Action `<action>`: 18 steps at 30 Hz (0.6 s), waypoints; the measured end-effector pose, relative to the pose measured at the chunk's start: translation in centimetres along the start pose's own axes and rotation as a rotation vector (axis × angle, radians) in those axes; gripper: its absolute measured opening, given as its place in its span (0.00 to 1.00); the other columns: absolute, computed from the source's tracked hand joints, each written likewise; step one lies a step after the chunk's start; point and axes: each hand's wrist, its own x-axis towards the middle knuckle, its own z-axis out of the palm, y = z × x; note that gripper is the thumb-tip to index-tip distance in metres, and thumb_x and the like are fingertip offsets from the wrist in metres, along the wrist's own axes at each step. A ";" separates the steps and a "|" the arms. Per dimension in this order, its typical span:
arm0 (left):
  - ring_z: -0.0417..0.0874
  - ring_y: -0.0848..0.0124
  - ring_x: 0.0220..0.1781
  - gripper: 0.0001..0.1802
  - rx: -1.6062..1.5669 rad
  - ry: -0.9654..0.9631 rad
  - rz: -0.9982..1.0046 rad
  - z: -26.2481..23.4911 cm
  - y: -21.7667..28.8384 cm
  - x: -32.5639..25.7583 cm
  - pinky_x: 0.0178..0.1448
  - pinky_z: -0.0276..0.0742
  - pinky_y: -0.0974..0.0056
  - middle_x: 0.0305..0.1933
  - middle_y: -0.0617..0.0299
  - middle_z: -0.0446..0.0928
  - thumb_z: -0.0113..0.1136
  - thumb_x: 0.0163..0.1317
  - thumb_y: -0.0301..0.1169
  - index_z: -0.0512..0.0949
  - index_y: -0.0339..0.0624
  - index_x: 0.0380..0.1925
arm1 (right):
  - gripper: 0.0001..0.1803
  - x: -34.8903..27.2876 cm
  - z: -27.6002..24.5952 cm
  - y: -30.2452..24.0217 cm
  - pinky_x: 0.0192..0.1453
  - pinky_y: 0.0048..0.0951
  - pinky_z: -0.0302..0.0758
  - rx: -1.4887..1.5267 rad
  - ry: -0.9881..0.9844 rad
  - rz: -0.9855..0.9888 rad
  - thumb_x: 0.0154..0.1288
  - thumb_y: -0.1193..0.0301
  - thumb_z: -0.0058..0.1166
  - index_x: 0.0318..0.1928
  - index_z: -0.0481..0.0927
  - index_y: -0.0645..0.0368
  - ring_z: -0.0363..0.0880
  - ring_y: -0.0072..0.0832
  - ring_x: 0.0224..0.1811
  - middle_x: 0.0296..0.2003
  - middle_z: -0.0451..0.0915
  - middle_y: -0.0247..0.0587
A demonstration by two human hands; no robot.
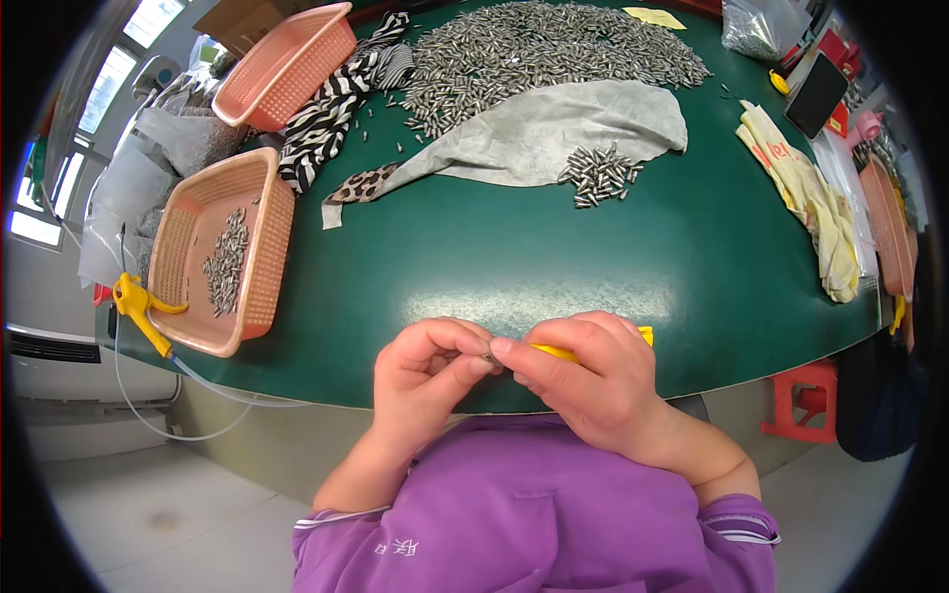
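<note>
Pinched between left hand fingertips I see a small metal pin — right hand closed round a yellow-handled tool, meeting it at the table edge.

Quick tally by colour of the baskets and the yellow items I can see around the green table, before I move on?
Pink plastic mesh baskets: 3
Yellow plastic air blow gun: 1
Yellow-handled tool in the right hand: 1
Yellow paper note: 1
Yellow rubber gloves, piled together: 1 pile
Total: 7
</note>
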 end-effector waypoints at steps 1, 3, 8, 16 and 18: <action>0.81 0.70 0.44 0.07 0.000 0.000 0.001 0.0 0.0 0.0 0.49 0.80 0.67 0.41 0.54 0.79 0.57 0.61 0.12 0.76 0.32 0.37 | 0.20 0.0 0.0 0.0 0.33 0.28 0.72 0.013 0.014 0.001 0.54 0.70 0.62 0.51 0.83 0.47 0.78 0.27 0.33 0.36 0.77 0.28; 0.80 0.71 0.44 0.07 -0.002 0.009 0.019 -0.1 -0.1 0.0 0.49 0.80 0.67 0.41 0.54 0.79 0.57 0.61 0.12 0.76 0.32 0.37 | 0.20 0.2 -0.1 -0.1 0.32 0.27 0.72 0.033 0.007 0.009 0.54 0.70 0.63 0.50 0.83 0.47 0.78 0.27 0.31 0.35 0.77 0.28; 0.80 0.71 0.44 0.07 0.000 0.023 0.015 -0.1 0.0 0.0 0.50 0.80 0.67 0.41 0.54 0.79 0.57 0.61 0.12 0.76 0.32 0.36 | 0.21 0.3 0.0 0.0 0.29 0.27 0.72 0.085 0.001 0.015 0.51 0.71 0.66 0.49 0.83 0.49 0.77 0.26 0.29 0.34 0.78 0.29; 0.80 0.70 0.45 0.07 -0.002 0.002 0.025 -0.2 -0.1 0.0 0.50 0.79 0.67 0.42 0.54 0.79 0.57 0.61 0.12 0.76 0.32 0.37 | 0.20 0.3 -0.1 -0.1 0.30 0.27 0.72 0.075 -0.012 0.032 0.53 0.70 0.64 0.49 0.83 0.48 0.77 0.26 0.29 0.34 0.78 0.29; 0.81 0.70 0.45 0.07 -0.017 0.001 0.013 -0.2 -0.1 0.0 0.50 0.80 0.67 0.42 0.54 0.79 0.57 0.61 0.12 0.76 0.32 0.37 | 0.20 0.3 -0.1 -0.1 0.31 0.27 0.72 0.053 -0.015 0.025 0.54 0.70 0.63 0.50 0.83 0.47 0.77 0.26 0.30 0.34 0.78 0.28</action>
